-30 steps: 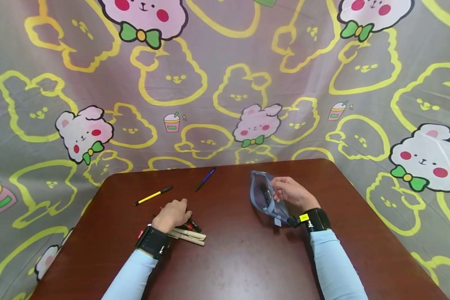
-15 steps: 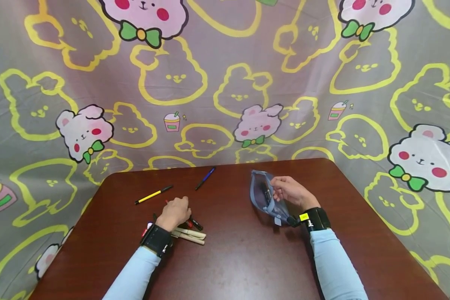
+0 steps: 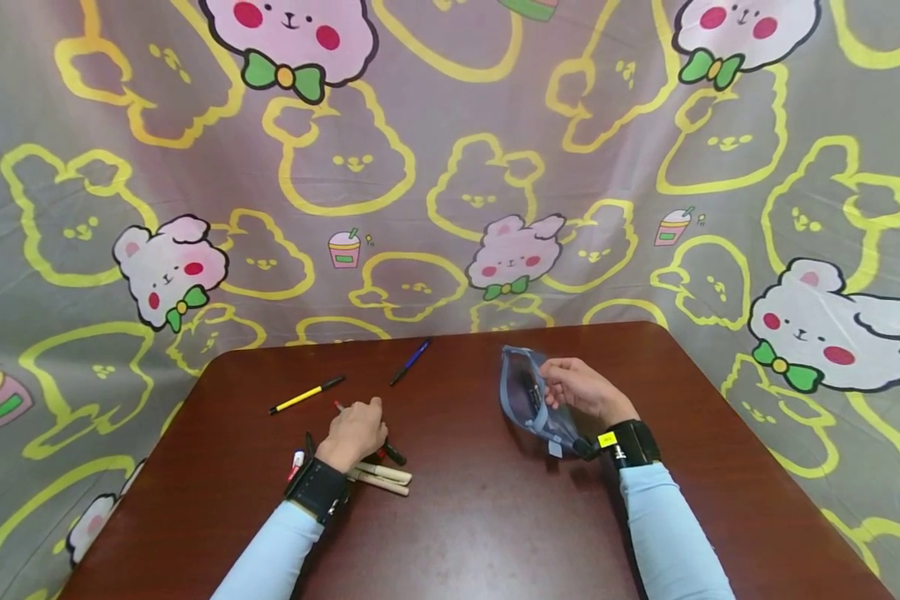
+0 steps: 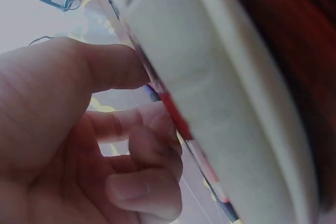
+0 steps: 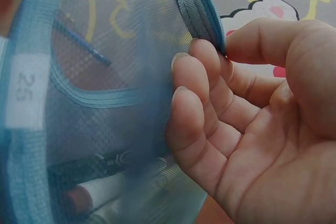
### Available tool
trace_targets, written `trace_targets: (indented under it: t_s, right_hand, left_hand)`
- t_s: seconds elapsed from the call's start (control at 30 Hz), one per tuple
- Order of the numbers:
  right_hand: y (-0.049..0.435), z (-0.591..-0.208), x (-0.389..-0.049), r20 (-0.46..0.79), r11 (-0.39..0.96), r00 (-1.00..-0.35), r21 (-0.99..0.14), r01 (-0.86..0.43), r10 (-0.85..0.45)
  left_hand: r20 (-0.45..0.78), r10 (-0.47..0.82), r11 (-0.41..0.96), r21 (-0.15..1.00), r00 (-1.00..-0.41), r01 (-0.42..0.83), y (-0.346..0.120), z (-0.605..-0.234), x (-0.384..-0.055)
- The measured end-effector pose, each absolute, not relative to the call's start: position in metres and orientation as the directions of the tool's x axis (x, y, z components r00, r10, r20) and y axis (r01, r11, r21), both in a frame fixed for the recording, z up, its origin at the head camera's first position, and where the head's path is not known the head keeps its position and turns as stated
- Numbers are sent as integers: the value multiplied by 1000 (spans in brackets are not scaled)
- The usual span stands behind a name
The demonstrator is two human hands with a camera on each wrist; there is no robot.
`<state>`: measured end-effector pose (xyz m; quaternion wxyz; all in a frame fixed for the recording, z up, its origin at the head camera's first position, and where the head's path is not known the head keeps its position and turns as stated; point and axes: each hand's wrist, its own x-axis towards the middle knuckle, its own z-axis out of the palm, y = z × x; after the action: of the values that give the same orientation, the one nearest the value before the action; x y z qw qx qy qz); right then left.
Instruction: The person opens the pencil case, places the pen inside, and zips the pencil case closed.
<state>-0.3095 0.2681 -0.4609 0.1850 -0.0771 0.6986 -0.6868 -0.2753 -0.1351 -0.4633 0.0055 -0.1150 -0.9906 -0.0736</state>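
Note:
My left hand (image 3: 354,435) is over a cluster of pens at the left of the table, its thumb and curled fingers closing on a pen with a red tip (image 3: 339,407). Beige pens (image 3: 382,477) lie beside that hand and fill much of the left wrist view (image 4: 194,77). A black pen end (image 3: 394,453) sticks out past the fingers. On the right, my right hand (image 3: 581,390) pinches the zip edge of a blue mesh pouch (image 3: 562,427), whose mouth gapes. Several pens show inside it, including a white marker with a reddish end (image 5: 100,191).
Behind the left hand lie a yellow pen with black ends (image 3: 306,395) and a blue pen (image 3: 411,362). A white-and-red marker (image 3: 296,463) lies by the left wrist. A patterned curtain (image 3: 420,192) hangs behind the brown table (image 3: 480,517).
My left hand has shifted slightly to the right over the pens, and the red-tipped pen has moved with it. The right hand and the pouch stay in place.

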Motion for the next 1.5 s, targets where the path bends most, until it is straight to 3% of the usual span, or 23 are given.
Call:
trace_targets:
  t_s: [0.3, 0.5, 0.93, 1.23, 1.5]
  right_hand:
    - [265, -467, -310, -152, 32, -907, -988, 152, -393]
    - [265, -465, -311, -143, 48, -910, -990, 135, -389]
    - [268, -462, -315, -144, 46, -915, -989, 137, -377]
    - [271, -459, -321, -165, 50, -902, -986, 158, -399]
    - [270, -461, -321, -163, 38, -913, -986, 161, -374]
  left_hand:
    - [67, 201, 976, 71, -977, 205, -136, -470, -269]
    - [24, 202, 973, 113, -979, 203, -134, -466, -268]
    - [65, 219, 965, 135, -974, 226, -125, -460, -279]
    - [-112, 149, 986, 89, -982, 140, -113, -445, -293]
    - [-140, 120, 990, 84, -983, 109, -108, -447, -291]
